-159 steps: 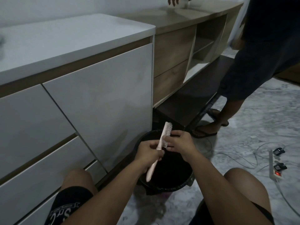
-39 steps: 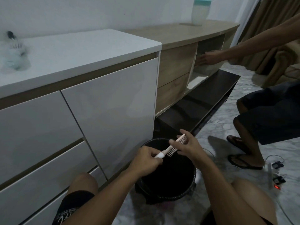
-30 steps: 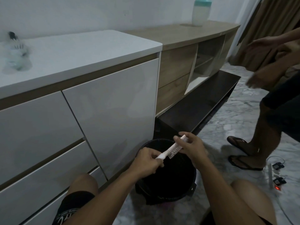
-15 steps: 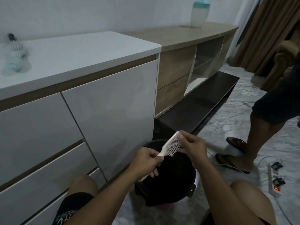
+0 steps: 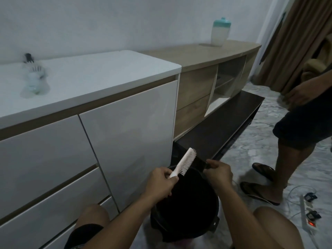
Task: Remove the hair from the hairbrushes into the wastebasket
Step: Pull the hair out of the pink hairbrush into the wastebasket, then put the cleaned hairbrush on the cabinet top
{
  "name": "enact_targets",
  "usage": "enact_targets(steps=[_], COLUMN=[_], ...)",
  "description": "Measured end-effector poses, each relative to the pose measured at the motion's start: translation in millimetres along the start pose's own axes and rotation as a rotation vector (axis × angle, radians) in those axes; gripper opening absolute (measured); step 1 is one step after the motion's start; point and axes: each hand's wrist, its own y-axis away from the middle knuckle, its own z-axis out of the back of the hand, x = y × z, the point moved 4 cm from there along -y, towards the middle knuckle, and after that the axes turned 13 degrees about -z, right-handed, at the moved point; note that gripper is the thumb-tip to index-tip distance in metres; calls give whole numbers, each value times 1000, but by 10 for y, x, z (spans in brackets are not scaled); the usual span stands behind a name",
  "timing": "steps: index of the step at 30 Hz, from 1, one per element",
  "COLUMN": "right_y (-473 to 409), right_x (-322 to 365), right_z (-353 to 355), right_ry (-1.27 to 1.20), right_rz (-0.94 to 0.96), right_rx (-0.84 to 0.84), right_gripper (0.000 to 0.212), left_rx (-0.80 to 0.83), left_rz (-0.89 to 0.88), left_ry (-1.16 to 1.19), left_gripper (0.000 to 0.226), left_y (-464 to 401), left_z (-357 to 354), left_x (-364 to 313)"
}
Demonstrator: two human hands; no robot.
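My left hand (image 5: 160, 185) grips the handle of a pale pink hairbrush (image 5: 186, 161). The brush points up and away, with its bristles facing right. To the brush's right, my right hand (image 5: 220, 174) pinches a dark tuft of hair (image 5: 201, 163) that stretches back to the bristles. Both hands are over the black wastebasket (image 5: 181, 232), which stands on the floor between my knees and has a dark bag lining it. Its inside is too dark to see.
A white drawer cabinet (image 5: 125, 133) stands close on the left, a wooden shelf unit (image 5: 195, 97) and a dark low shelf (image 5: 224, 126) beyond it. Another person's legs (image 5: 287, 159) in sandals are at right. A power strip (image 5: 308, 220) with cables lies on the marble floor.
My right hand has drawn away to the right of the bristles with hair pinched in it. The brush has tipped more upright. The other person has shifted at the right.
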Motion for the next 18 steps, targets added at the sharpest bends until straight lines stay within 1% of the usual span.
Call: enact_targets(steps=[2, 3, 4, 6, 8, 9, 10, 14, 18], right_y=[25, 59, 112, 221, 320, 381, 429, 599, 844], right_x=[1, 19, 51, 165, 342, 448, 542, 941, 1466], right_z=[-123, -173, -230, -366, -493, -544, -588, -752, -902], right_ry=[13, -37, -89, -189, -247, -270, -287, -341, -418], right_rz=[-17, -37, -71, -118, -68, -25, 5, 83, 166], right_rx=[117, 182, 257, 429, 516, 527, 521, 504, 542], right_gripper=[58, 66, 70, 66, 53, 48, 47, 54, 62], left_rx=[-55, -69, -72, -77, -105, -123, -146, -242, -416], left_rz=[-13, -18, -28, -65, -124, -154, -181, -314, -362], left_ry=[-9, -9, -23, -71, -99, -102, -101, -68, 57], left_gripper=[8, 9, 9, 13, 21, 23, 25, 35, 29], left_y=[-31, -43, -45, -30, -9, -4, 6, 41, 75], left_z=[83, 119, 150, 217, 299, 344, 401, 699, 1110], left_x=[-30, -53, -85, -166, -246, -291, -348, -640, -955])
